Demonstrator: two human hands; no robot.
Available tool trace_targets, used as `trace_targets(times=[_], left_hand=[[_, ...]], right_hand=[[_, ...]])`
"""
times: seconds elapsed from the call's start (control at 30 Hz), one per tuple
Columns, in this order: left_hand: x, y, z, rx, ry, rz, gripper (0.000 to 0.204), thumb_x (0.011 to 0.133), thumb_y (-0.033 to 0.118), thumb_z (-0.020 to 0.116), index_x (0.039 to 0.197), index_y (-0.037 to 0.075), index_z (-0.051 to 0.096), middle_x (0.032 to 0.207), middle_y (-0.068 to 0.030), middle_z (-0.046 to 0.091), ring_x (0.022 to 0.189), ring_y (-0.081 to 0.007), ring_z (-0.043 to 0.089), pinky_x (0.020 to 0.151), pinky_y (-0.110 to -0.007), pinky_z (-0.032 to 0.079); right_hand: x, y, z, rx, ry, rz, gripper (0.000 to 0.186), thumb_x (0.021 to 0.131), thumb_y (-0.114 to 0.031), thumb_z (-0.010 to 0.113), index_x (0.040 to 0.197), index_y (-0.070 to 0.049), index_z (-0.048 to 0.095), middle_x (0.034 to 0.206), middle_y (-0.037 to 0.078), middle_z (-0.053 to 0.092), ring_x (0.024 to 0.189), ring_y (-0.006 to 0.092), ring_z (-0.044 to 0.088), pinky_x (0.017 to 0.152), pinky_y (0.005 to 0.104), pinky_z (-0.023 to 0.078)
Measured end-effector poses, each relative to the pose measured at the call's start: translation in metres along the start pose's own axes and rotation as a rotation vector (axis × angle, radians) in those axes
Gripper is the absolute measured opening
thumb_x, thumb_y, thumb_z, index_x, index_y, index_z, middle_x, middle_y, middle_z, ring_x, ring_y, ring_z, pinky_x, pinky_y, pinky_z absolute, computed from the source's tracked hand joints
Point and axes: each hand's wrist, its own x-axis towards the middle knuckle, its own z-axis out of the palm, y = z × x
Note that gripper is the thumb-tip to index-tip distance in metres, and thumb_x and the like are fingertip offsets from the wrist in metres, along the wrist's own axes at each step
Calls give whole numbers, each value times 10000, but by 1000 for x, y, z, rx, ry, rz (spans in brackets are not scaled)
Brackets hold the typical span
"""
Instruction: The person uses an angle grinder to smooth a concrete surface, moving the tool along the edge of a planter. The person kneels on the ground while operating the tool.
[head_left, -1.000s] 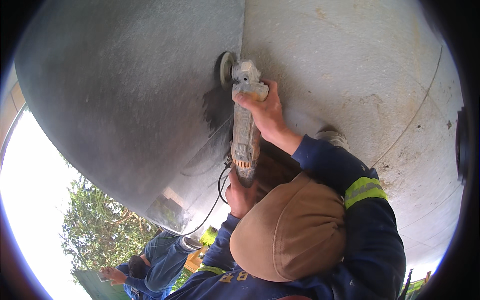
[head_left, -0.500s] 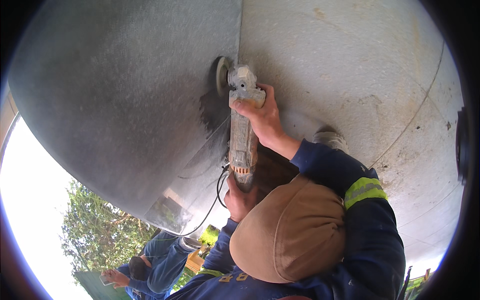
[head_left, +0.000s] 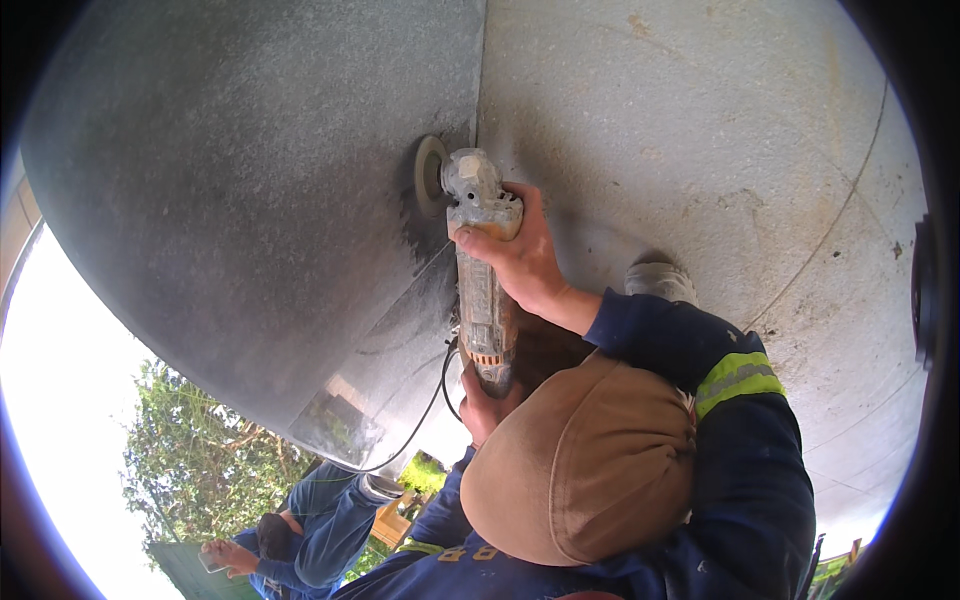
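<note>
Glare washes out the far left edge, and below it green trees (head_left: 200,470) and another person in blue work clothes (head_left: 310,525) are crowded against the rim, that person's hands closed around something too small to make out. Above them a big curved grey metal tank wall (head_left: 250,200) fills most of the view, its shape bent by the lens. A thin black cable (head_left: 432,400) runs down across it and is lost near the bottom edge of the wall. The round disc (head_left: 431,176) of the worn grey angle grinder (head_left: 485,290) stands edge-on against the wall beside a vertical seam, so you cannot see its face. Your left hand (head_left: 482,402) closes around the grinder's rear end, half hidden behind a tan cloth cap (head_left: 580,460). Your right hand (head_left: 522,258) is wrapped tight around the grinder just behind its head. To the right, your dark blue sleeve with a yellow-green reflective band (head_left: 735,378) covers the arm, and a pale grey lump (head_left: 660,280) above it is too unclear to identify.
</note>
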Motion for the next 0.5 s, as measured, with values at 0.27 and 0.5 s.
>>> trace_targets(times=[0.27,0.5], left_hand=[[31,21,-8,157,-133,50,701,718,257,747,1333,124,439,767,-237,679,692,-457,663,606,-528,531],[10,-5,-8,75,36,90,671,719,247,753,1303,97,459,805,-238,684,718,-453,670,615,-514,535]], right_hand=[[31,4,-16,60,169,132,724,800,-247,820,1265,32,340,1112,178,574,950,200,624,792,354,559],[1,11,7,25,41,-67,759,808,-276,817,1301,35,331,1130,173,576,986,205,615,846,345,539]])
